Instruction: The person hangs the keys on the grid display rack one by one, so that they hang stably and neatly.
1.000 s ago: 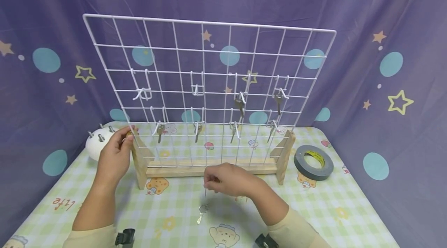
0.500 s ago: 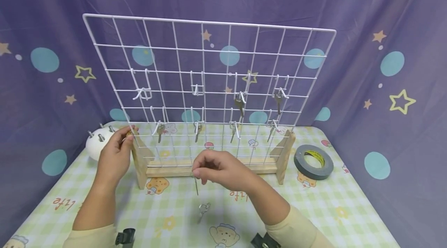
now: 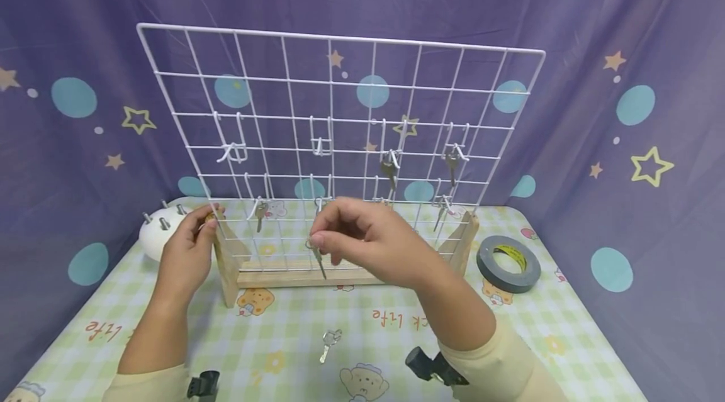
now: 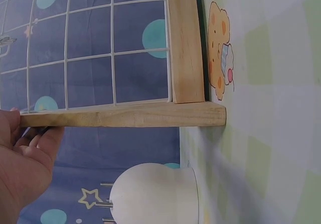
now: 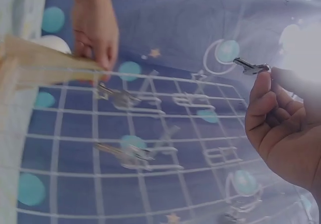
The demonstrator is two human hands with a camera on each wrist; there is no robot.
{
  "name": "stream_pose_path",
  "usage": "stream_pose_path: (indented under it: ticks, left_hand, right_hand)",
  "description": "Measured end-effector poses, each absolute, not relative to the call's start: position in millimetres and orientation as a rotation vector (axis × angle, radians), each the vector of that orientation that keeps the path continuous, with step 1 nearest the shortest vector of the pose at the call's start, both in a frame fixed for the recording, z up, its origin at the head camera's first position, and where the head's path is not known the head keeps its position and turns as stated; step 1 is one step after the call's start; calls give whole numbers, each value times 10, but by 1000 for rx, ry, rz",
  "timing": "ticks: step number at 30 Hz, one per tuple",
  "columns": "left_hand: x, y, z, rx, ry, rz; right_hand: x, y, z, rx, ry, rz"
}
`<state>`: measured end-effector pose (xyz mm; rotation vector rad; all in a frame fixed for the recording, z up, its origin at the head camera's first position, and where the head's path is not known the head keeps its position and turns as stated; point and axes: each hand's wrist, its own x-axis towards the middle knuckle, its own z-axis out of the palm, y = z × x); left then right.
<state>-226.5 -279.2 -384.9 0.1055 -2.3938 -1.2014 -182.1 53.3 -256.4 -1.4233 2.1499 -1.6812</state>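
My left hand (image 3: 187, 257) grips the left wooden upright (image 4: 125, 116) of a white wire grid rack (image 3: 340, 40). Between the thumb and fingertips of my right hand (image 3: 376, 241), a small metal key (image 5: 251, 67) is pinched near its ring and dangles in front of the grid. On the cloth below lies another key (image 3: 327, 346) with a ring. White double hooks hang on the grid in two rows. The two upper left hooks (image 3: 232, 151) bear no keys; the upper right ones carry keys (image 3: 389, 166). Part of the lower row is hidden behind my right hand.
A grey tape roll (image 3: 487, 263) lies right of the rack. Behind my left hand stands a white rounded object (image 3: 155, 238) with several metal pegs on top. A green checked cloth (image 3: 226, 351) covers the table, and a purple curtain (image 3: 566, 138) hangs behind.
My right hand has risen from near the tabletop to in front of the grid, lifting a key. The other key stays on the cloth. My left hand has kept its grip on the upright.
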Motion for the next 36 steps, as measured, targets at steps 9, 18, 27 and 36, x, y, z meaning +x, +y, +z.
stream_pose_path:
  ticks: [9, 18, 27, 36]
  left_hand:
    - [-2249, -2797, -3839, 117, -2393, -1209]
    - [-2250, -2790, -3837, 136, -2433, -1187]
    - [-2246, -2802, -3821, 109, -2426, -1199]
    - [-2247, -2795, -3825, 114, -2413, -1188]
  right_hand:
    - [-2039, 602, -2163, -1338, 2392, -1633]
    - [-2237, 502, -2063, -1203, 2463, -1680]
    - [-2248, 383, -2115, -1111, 2639, -1770]
    - [-2313, 309, -2221, -1042, 2718, -1769]
